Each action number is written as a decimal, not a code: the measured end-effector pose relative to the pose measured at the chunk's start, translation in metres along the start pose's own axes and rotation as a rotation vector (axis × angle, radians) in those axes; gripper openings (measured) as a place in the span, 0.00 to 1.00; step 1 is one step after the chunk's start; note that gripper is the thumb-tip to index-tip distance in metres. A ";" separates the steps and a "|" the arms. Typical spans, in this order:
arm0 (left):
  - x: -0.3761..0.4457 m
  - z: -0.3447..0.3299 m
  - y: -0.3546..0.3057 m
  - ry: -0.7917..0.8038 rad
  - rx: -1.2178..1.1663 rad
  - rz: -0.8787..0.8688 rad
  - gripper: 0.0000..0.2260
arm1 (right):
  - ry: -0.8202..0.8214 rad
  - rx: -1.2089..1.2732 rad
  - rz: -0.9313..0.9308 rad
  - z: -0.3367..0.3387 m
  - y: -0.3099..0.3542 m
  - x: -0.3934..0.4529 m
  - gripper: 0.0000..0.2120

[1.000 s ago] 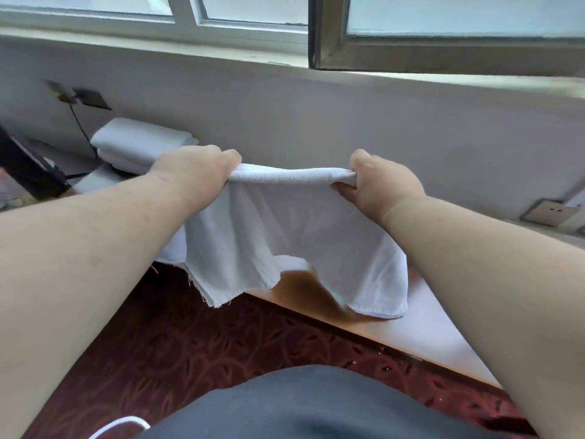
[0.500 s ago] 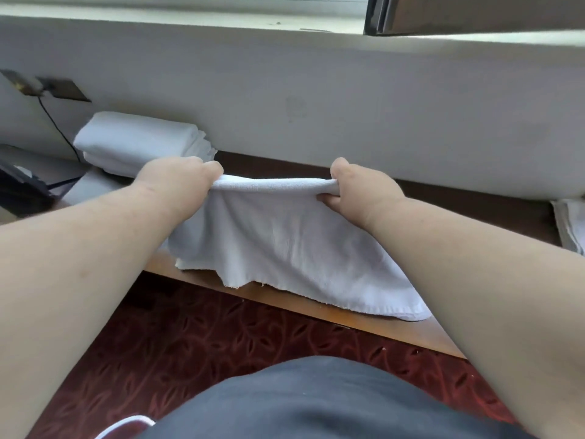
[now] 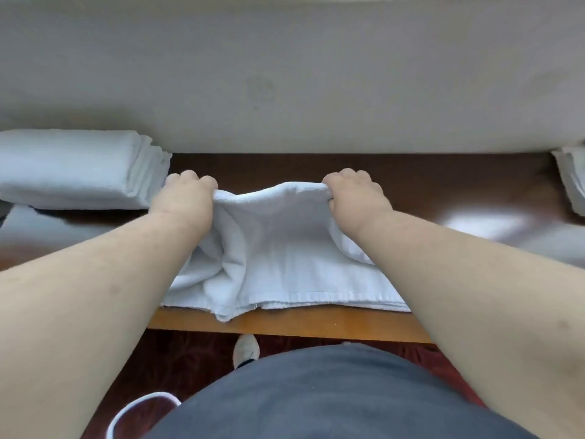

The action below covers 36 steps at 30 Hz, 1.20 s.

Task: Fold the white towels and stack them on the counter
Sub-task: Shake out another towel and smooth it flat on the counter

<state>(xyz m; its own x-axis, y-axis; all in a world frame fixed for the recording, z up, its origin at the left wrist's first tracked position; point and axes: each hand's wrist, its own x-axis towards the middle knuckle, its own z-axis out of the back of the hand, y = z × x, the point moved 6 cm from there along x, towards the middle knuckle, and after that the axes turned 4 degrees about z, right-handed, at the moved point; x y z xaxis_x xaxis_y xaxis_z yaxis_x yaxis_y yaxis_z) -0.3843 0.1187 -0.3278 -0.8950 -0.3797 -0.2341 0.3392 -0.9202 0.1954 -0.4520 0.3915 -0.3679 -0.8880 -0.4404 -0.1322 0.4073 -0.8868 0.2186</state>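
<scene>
The white towel [image 3: 285,248] lies on the counter [image 3: 285,323], its hemmed edge along the counter's front lip, one corner hanging over. My left hand [image 3: 186,198] and right hand [image 3: 354,198] each grip its raised far fold. Left of it sits the folded stack [image 3: 76,169]; bare wood lies beyond, toward the wall [image 3: 285,74].
</scene>
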 end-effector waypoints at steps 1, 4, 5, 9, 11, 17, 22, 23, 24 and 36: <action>0.010 -0.003 -0.006 0.005 -0.031 -0.002 0.26 | 0.002 0.057 -0.030 -0.008 -0.001 -0.002 0.20; 0.032 -0.010 -0.032 0.015 -0.104 -0.052 0.31 | 0.029 0.284 -0.144 -0.027 -0.001 -0.015 0.33; 0.036 -0.012 -0.044 0.008 -0.094 -0.103 0.30 | 0.042 0.310 -0.159 -0.033 0.000 -0.021 0.35; 0.036 -0.034 -0.096 0.120 -0.060 -0.416 0.24 | 0.204 0.246 -0.269 -0.065 -0.005 -0.055 0.34; 0.029 -0.047 -0.117 0.198 -0.032 -0.568 0.23 | 0.291 0.182 -0.382 -0.080 -0.015 -0.075 0.33; 0.020 -0.046 -0.169 0.033 0.055 -0.868 0.19 | 0.304 0.223 -0.590 -0.100 -0.031 -0.133 0.36; 0.023 -0.033 -0.227 -0.126 0.032 -0.970 0.21 | 0.390 0.260 -0.636 -0.119 -0.035 -0.164 0.39; 0.026 -0.036 -0.240 -0.097 0.072 -0.944 0.21 | 0.423 0.271 -0.632 -0.126 -0.037 -0.170 0.40; 0.029 -0.040 -0.253 -0.056 0.109 -0.903 0.21 | 0.453 0.266 -0.619 -0.131 -0.039 -0.174 0.41; 0.075 -0.071 -0.314 0.220 0.034 -0.594 0.22 | 0.366 0.132 -0.494 -0.130 -0.057 -0.173 0.37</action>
<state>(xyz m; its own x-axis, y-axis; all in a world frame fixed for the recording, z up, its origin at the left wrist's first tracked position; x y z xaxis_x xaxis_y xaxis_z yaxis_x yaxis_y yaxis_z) -0.5377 0.3720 -0.4743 -0.8460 0.1804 -0.5017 -0.2092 -0.9779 0.0012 -0.2941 0.4996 -0.4828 -0.8245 -0.0237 -0.5654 -0.0825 -0.9834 0.1615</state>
